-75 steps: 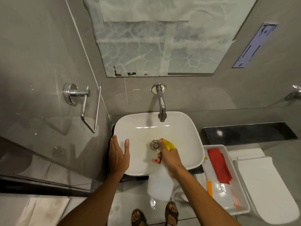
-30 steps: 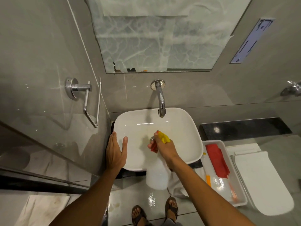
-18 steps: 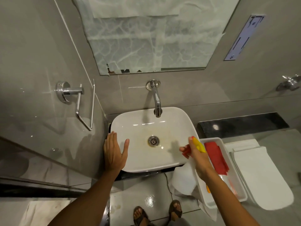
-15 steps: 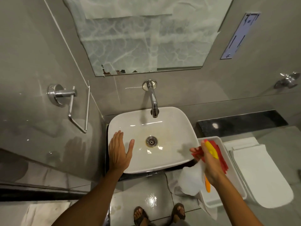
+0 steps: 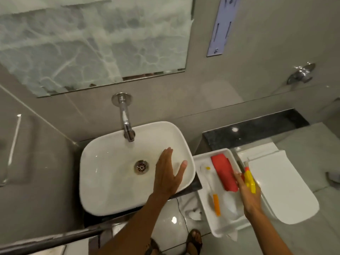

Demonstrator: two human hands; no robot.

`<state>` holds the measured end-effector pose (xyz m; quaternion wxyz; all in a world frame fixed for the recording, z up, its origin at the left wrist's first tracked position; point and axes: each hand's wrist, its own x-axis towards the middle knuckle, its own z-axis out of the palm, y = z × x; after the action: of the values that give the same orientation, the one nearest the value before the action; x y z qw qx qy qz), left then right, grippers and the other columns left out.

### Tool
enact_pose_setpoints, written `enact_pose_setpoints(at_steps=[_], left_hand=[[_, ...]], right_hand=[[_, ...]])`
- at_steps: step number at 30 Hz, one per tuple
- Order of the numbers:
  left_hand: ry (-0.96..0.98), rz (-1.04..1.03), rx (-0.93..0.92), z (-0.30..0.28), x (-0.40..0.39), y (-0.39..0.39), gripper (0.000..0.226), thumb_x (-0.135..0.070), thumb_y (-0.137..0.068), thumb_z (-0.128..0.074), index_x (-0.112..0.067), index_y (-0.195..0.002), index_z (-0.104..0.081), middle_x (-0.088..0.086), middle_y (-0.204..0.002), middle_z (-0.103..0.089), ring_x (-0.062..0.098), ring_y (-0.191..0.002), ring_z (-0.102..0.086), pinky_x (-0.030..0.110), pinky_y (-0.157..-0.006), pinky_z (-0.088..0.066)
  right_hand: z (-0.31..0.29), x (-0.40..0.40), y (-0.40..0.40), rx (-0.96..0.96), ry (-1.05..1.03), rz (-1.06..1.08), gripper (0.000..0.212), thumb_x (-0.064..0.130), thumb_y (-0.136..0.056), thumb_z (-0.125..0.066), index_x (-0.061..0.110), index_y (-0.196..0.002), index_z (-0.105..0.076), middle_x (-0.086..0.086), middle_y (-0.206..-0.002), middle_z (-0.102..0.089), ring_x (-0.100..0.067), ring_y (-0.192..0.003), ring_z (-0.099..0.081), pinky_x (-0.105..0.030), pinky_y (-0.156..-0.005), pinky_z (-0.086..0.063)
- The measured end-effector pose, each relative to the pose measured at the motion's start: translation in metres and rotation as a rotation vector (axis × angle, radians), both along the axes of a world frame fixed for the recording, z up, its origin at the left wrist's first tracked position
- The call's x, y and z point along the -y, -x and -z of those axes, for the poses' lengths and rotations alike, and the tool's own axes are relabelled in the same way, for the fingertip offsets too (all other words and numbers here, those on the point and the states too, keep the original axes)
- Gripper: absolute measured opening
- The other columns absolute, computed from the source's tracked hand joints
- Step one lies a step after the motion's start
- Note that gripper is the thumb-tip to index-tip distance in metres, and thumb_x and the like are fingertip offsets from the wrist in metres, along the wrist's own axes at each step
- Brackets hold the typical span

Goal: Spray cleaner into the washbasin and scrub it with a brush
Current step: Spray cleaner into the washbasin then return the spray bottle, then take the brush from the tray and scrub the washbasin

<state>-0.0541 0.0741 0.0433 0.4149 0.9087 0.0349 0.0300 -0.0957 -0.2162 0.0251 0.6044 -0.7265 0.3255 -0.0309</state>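
Bathroom corner seen from above, elements listed by descending size. Mirror (image 5: 95, 43), at 11 o'clock: surface veiled by a pale, crazed film. Washbasin (image 5: 103, 181), centre-left: white, rounded-rectangular, wet, with a faint yellowish tint around the drain (image 5: 141, 167); a wall-mounted chrome tap (image 5: 126, 122) overhangs its 12 o'clock rim. Toilet lid (image 5: 287, 188), at 3 o'clock: white, closed. Tray (image 5: 220, 227), between basin and toilet: white, oblong, holding a red cloth (image 5: 223, 173) toward its far end and a brush (image 5: 214, 196) with a clear-and-orange handle lying lengthwise along its near-left side. Left hand (image 5: 168, 173): hovers flat over the basin's 3 o'clock portion, fingers spread and released, holding nothing; whether the palm touches the porcelain cannot be told. Right hand (image 5: 248, 194): over the tray's right edge, fingers clenched around the neck of the spray bottle (image 5: 249, 178), whose yellow-and-red trigger head shows above the knuckles while its pale translucent body hangs low over the tray.

Stage, as judged: spraying appears complete and the bottle is being set down in the tray. The next move calls for freeing the right hand, then closing on the brush handle just left of the bottle and carrying it to the basin.

Lettering: a pale violet plate (image 5: 221, 28) on the wall at 1 o'clock bears dark marks, too blurred to read; no brand is legible on the bottle.
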Motion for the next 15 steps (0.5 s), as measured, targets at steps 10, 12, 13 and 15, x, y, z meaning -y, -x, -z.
enact_pose_setpoints(at_steps=[10, 12, 13, 15], left_hand=[[-0.217, 0.214, 0.011, 0.039, 0.086, -0.028, 0.091, -0.074, -0.100, -0.044, -0.021, -0.169, -0.021, -0.005, -0.179, -0.014, 0.015, -0.166, -0.010, 0.037, -0.134, -0.013], [-0.272, 0.230, 0.020, 0.043, 0.087, -0.031, 0.093, -0.077, -0.099, -0.040, -0.022, -0.170, -0.015, -0.006, -0.179, -0.006, 0.014, -0.167, -0.004, 0.037, -0.134, -0.010], [-0.294, 0.235, 0.026, 0.046, 0.087, -0.032, 0.095, -0.078, -0.099, -0.039, -0.022, -0.171, -0.012, -0.007, -0.180, -0.002, 0.013, -0.167, 0.000, 0.036, -0.134, -0.007], [-0.326, 0.243, 0.032, 0.049, 0.087, -0.032, 0.096, -0.077, -0.100, -0.040, -0.021, -0.171, -0.009, -0.007, -0.180, 0.002, 0.011, -0.166, 0.004, 0.035, -0.134, -0.004]], right_hand=[[0.095, 0.063, 0.005, 0.018, 0.035, -0.001, 0.035, 0.035, -0.090, -0.080, 0.042, -0.122, -0.068, 0.009, -0.112, -0.077, -0.005, -0.105, -0.072, -0.035, -0.100, -0.052], [0.109, 0.071, 0.000, 0.023, 0.050, -0.024, 0.026, 0.038, -0.088, -0.081, 0.040, -0.112, -0.071, 0.013, -0.102, -0.078, 0.002, -0.095, -0.072, -0.031, -0.092, -0.055], [0.116, 0.075, -0.004, 0.022, 0.058, -0.033, 0.023, 0.037, -0.088, -0.082, 0.038, -0.108, -0.071, 0.011, -0.101, -0.078, 0.000, -0.094, -0.073, -0.031, -0.090, -0.056], [0.132, 0.082, -0.008, 0.017, 0.058, -0.044, 0.023, 0.033, -0.088, -0.083, 0.032, -0.108, -0.072, 0.006, -0.103, -0.078, -0.005, -0.095, -0.074, -0.031, -0.088, -0.057]])
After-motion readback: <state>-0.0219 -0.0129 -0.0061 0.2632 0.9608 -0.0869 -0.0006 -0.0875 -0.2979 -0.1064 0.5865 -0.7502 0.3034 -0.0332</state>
